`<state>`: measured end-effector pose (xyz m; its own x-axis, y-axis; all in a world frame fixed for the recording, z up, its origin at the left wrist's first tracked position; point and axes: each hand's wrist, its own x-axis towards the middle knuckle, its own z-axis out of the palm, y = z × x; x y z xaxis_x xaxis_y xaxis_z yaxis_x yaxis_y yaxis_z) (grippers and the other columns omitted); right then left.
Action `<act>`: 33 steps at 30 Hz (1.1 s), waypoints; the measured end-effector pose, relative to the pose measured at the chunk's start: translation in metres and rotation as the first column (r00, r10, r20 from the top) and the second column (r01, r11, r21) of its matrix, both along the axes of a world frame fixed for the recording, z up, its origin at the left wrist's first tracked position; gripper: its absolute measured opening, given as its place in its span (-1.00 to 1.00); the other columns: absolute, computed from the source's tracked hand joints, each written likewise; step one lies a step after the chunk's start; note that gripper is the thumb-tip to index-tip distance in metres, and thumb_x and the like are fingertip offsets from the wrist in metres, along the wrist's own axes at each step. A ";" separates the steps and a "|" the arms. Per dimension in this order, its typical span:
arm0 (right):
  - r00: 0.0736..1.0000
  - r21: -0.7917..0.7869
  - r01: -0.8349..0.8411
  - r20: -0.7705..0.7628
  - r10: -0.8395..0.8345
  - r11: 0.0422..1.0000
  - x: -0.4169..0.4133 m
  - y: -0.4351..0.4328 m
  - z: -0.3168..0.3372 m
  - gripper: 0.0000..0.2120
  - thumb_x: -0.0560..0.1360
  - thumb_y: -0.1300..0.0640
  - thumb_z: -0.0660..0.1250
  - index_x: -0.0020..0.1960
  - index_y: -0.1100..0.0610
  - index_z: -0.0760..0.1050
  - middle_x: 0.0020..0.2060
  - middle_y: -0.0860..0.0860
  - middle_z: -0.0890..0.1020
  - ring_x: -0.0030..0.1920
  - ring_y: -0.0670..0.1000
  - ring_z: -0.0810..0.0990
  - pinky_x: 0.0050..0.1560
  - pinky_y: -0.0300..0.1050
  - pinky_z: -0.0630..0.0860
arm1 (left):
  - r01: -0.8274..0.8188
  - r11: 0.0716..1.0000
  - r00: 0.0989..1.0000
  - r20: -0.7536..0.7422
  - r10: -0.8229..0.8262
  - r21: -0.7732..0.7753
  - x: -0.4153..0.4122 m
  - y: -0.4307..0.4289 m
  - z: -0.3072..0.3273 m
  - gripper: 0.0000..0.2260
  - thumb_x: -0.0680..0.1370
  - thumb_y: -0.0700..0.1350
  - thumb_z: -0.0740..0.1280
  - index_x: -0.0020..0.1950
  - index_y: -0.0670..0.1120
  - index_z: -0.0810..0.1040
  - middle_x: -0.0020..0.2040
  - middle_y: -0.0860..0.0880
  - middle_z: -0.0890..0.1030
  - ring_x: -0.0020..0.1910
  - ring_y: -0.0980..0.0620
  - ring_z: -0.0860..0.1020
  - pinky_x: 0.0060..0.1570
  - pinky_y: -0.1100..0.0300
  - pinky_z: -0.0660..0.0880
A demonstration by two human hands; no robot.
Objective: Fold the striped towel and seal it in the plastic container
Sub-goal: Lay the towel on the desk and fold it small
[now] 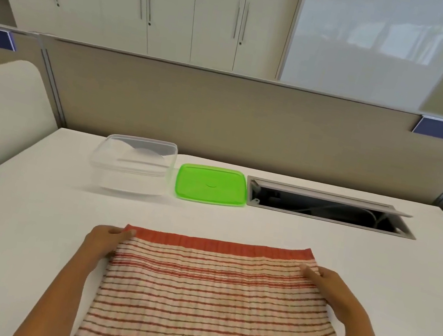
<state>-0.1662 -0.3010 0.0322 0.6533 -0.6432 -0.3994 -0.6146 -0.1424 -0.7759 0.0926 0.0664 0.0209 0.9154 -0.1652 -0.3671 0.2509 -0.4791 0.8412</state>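
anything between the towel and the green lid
No, the head view shows only bare white table between the striped towel and the green lid.

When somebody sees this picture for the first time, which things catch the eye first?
The striped towel lies folded at the near side of the white table, with the left hand and right hand at its far corners. Behind it, the bright green lid lies flat just right of the open clear container.

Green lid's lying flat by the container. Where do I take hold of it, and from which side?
Pinch the green lid at its near edge, coming from the front. It lies flat on the table, with the clear container close on its left and the open cable hatch close on its right; probably only the near rim is free.
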 end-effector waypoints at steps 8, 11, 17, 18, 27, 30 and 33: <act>0.986 -0.167 0.126 0.126 -0.106 0.978 0.011 0.001 0.002 -0.67 0.58 -0.03 0.19 0.22 0.16 0.48 0.07 0.11 0.64 0.02 0.14 0.62 0.15 0.10 0.54 | -0.020 0.999 0.955 0.296 0.011 0.026 -0.009 -0.024 0.010 -0.72 0.58 -0.08 0.21 0.26 -0.14 0.47 0.15 -0.23 0.59 0.11 -0.20 0.55 0.10 -0.02 0.48; 0.995 -0.139 0.089 0.048 -0.083 0.986 0.007 0.003 0.000 -0.62 0.57 -0.07 0.20 0.25 0.17 0.45 0.11 0.13 0.62 0.07 0.18 0.61 0.19 0.13 0.53 | -0.045 0.997 0.958 0.284 0.025 0.065 -0.015 -0.021 0.004 -0.68 0.58 -0.06 0.21 0.31 -0.15 0.42 0.19 -0.26 0.57 0.14 -0.22 0.54 0.14 -0.04 0.47; 0.999 -0.087 -0.001 -0.038 -0.002 0.996 -0.016 0.014 -0.004 -0.65 0.55 -0.05 0.25 0.20 0.17 0.51 0.07 0.13 0.66 0.01 0.17 0.65 0.16 0.13 0.56 | -0.076 0.993 0.967 0.250 0.051 0.092 -0.038 -0.001 -0.009 -0.68 0.56 -0.03 0.25 0.26 -0.14 0.46 0.20 -0.21 0.58 0.13 -0.21 0.55 0.17 -0.11 0.47; 0.999 -0.080 -0.004 -0.045 0.001 0.997 -0.018 0.015 -0.006 -0.66 0.55 -0.03 0.26 0.20 0.16 0.50 0.07 0.13 0.66 0.01 0.17 0.65 0.15 0.12 0.57 | -0.068 0.993 0.969 0.242 0.043 0.093 -0.041 0.001 -0.010 -0.66 0.55 -0.01 0.26 0.27 -0.13 0.46 0.20 -0.20 0.58 0.13 -0.21 0.55 0.17 -0.11 0.48; 0.969 -0.397 0.208 -0.041 -0.244 0.894 -0.038 0.040 -0.013 -0.66 0.57 -0.10 0.19 0.20 0.08 0.51 -0.09 0.03 0.62 -0.12 0.08 0.57 -0.05 -0.01 0.50 | -0.010 0.997 0.951 0.310 -0.013 0.072 -0.072 0.011 -0.011 -0.64 0.52 -0.04 0.32 0.29 -0.11 0.46 0.20 -0.18 0.59 0.11 -0.19 0.56 0.12 -0.07 0.50; 0.960 -0.434 0.246 -0.012 -0.279 0.867 -0.042 0.047 -0.013 -0.67 0.57 -0.10 0.18 0.17 0.07 0.53 -0.13 0.04 0.62 -0.17 0.05 0.53 -0.10 -0.05 0.46 | -0.019 0.998 0.942 0.335 -0.002 0.058 -0.075 0.010 -0.007 -0.66 0.55 -0.09 0.28 0.32 -0.10 0.44 0.21 -0.20 0.58 0.11 -0.21 0.56 0.10 -0.09 0.51; 0.953 -0.425 0.281 0.021 -0.301 0.861 -0.044 0.052 -0.009 -0.66 0.57 -0.07 0.19 0.21 0.11 0.52 0.02 0.13 0.66 -0.08 0.14 0.57 -0.06 -0.02 0.46 | -0.012 0.998 0.947 0.320 -0.010 0.069 -0.076 0.011 -0.007 -0.59 0.56 -0.11 0.25 0.40 -0.10 0.34 0.28 -0.21 0.52 0.19 -0.24 0.52 0.16 -0.13 0.47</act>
<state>-0.2102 -0.2492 0.0236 0.3984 -0.9142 -0.0744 -0.7111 -0.2566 -0.6545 0.0163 0.0771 0.0142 0.9867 -0.1488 -0.0649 -0.0259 -0.5388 0.8420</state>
